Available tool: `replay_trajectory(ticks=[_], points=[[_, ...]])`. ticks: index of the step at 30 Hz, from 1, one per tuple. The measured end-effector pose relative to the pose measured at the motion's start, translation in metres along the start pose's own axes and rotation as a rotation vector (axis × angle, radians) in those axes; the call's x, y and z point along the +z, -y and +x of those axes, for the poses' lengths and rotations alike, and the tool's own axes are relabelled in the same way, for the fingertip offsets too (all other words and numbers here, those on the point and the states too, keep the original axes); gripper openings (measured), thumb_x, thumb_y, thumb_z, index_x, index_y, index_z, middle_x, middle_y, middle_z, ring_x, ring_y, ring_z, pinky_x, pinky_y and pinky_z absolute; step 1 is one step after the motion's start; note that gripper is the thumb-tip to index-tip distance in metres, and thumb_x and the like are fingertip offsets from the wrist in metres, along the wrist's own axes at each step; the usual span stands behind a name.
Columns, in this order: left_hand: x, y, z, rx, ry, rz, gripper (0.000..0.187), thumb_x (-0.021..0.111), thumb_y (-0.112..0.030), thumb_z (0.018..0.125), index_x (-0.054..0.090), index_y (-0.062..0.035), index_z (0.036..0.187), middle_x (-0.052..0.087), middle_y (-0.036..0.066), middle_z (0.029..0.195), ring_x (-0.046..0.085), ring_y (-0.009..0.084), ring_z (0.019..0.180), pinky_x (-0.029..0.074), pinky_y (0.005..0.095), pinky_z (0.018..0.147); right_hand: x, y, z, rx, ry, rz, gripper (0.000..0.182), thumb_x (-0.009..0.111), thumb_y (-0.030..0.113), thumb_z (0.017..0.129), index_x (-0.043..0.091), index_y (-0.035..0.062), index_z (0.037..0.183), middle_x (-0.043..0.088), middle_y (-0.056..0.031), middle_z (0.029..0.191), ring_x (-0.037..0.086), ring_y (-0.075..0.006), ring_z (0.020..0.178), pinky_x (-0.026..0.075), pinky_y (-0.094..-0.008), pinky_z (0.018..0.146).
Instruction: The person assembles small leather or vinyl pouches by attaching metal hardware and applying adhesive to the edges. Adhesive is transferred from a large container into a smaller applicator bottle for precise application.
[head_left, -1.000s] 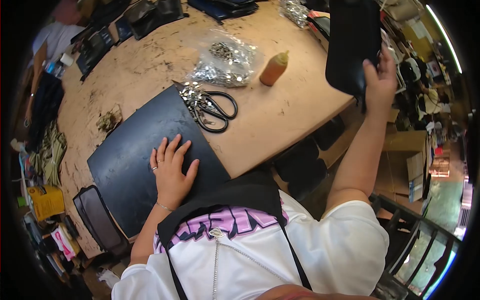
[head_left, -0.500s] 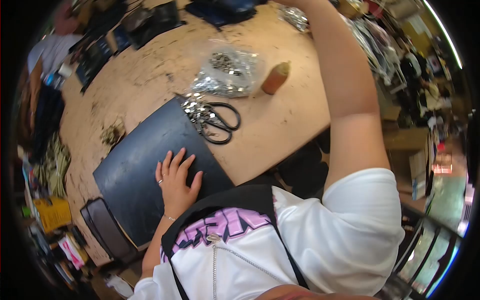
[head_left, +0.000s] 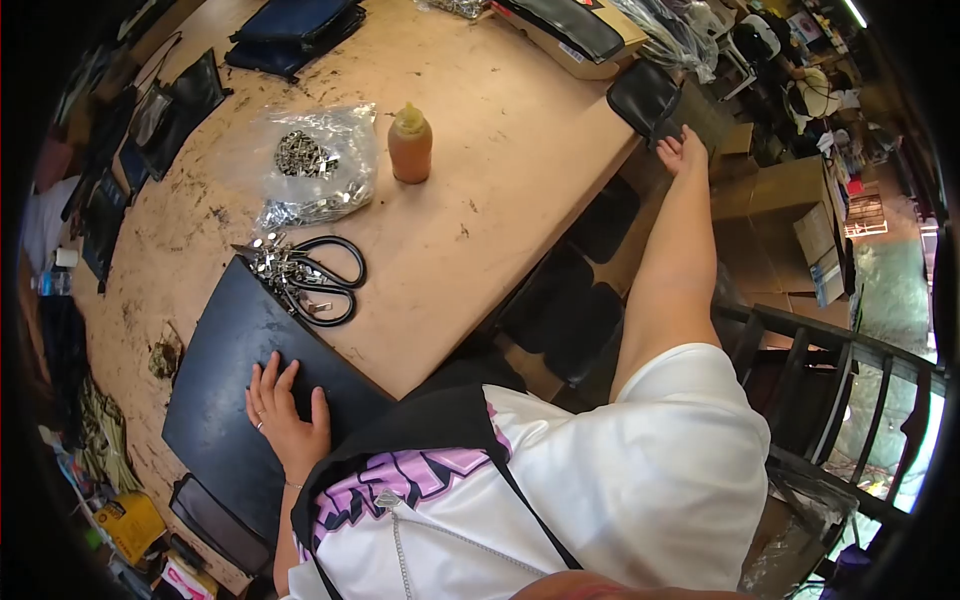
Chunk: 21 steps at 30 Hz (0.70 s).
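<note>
My left hand (head_left: 288, 415) lies flat with its fingers spread on a dark blue-black board (head_left: 240, 360) at the near edge of the table. My right hand (head_left: 683, 152) is stretched out to the far right, its fingers loosely apart, just below a small black pouch (head_left: 643, 97) at the table's corner. Fingertips come right up to the pouch's lower edge. Black-handled scissors (head_left: 338, 275) lie at the board's upper corner among a heap of small metal zipper pulls (head_left: 275, 262).
A clear plastic bag (head_left: 335, 165) of metal parts and an orange-brown squeeze bottle (head_left: 410, 145) stand mid-table. Dark pouches (head_left: 290, 35) lie at the back. A long black case (head_left: 565, 25) rests on a cardboard box (head_left: 615, 22). Near the board's lower side is a grey-black pouch (head_left: 220, 525).
My right hand has come from the top of the view down to the right, beside the black pouch. The view has turned rightward; my left hand stays on the board.
</note>
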<state>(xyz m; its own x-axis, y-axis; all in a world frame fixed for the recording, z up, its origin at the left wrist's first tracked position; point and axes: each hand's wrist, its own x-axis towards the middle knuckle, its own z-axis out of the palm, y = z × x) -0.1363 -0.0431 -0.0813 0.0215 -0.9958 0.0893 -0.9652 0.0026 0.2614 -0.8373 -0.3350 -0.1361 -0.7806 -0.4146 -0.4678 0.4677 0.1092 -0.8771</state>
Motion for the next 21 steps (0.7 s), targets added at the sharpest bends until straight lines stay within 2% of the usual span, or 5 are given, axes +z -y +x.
replay_trajectory(ticks=[8, 10, 12, 18, 21], points=[[0.002, -0.003, -0.001, 0.015, -0.040, 0.024, 0.044, 0.066, -0.019, 0.085, 0.059, -0.0116, 0.128, 0.050, 0.009, 0.147, 0.036, 0.0343, 0.143, 0.018, 0.0514, 0.119, 0.014, -0.034, 0.090, -0.085, 0.305, -0.073, 0.026, 0.067, 0.009, 0.092, 0.060, 0.0084, 0.117, 0.067, -0.0106, 0.101, 0.068, -0.0266, 0.085, 0.056, -0.0380, 0.065], [0.001, 0.000, -0.002, 0.024, -0.039, 0.029, 0.045, 0.066, -0.019, 0.085, 0.059, -0.0115, 0.128, 0.050, 0.009, 0.147, 0.036, 0.0347, 0.143, 0.018, 0.0511, 0.118, 0.021, -0.015, 0.025, -0.101, 0.265, 0.019, 0.024, 0.068, 0.004, 0.089, 0.061, 0.0082, 0.112, 0.068, -0.0078, 0.095, 0.068, -0.0238, 0.073, 0.056, -0.0353, 0.056], [0.002, 0.000, -0.002, 0.032, -0.037, 0.032, 0.046, 0.066, -0.018, 0.084, 0.059, -0.0109, 0.129, 0.049, 0.009, 0.148, 0.036, 0.0355, 0.143, 0.019, 0.0504, 0.118, 0.011, -0.005, 0.003, -0.215, 0.462, 0.132, 0.029, 0.068, 0.002, 0.087, 0.063, 0.0066, 0.115, 0.069, -0.0072, 0.095, 0.069, -0.0216, 0.076, 0.055, -0.0376, 0.055], [0.002, -0.002, -0.002, 0.027, -0.023, 0.017, 0.047, 0.067, -0.017, 0.083, 0.058, -0.0114, 0.129, 0.049, 0.009, 0.148, 0.035, 0.0352, 0.143, 0.018, 0.0512, 0.118, -0.005, 0.044, -0.145, -0.676, 0.560, -0.098, 0.038, 0.065, -0.003, 0.090, 0.060, -0.0038, 0.128, 0.068, -0.0082, 0.114, 0.066, -0.0151, 0.101, 0.052, -0.0274, 0.089], [-0.001, -0.001, 0.000, 0.023, -0.016, 0.018, 0.046, 0.068, -0.020, 0.084, 0.058, -0.0125, 0.128, 0.049, 0.008, 0.147, 0.035, 0.0346, 0.143, 0.017, 0.0526, 0.118, 0.011, 0.070, -0.241, -0.801, 0.748, -0.190, 0.038, 0.063, -0.003, 0.091, 0.060, -0.0048, 0.128, 0.067, -0.0081, 0.119, 0.064, -0.0147, 0.105, 0.050, -0.0278, 0.093]])
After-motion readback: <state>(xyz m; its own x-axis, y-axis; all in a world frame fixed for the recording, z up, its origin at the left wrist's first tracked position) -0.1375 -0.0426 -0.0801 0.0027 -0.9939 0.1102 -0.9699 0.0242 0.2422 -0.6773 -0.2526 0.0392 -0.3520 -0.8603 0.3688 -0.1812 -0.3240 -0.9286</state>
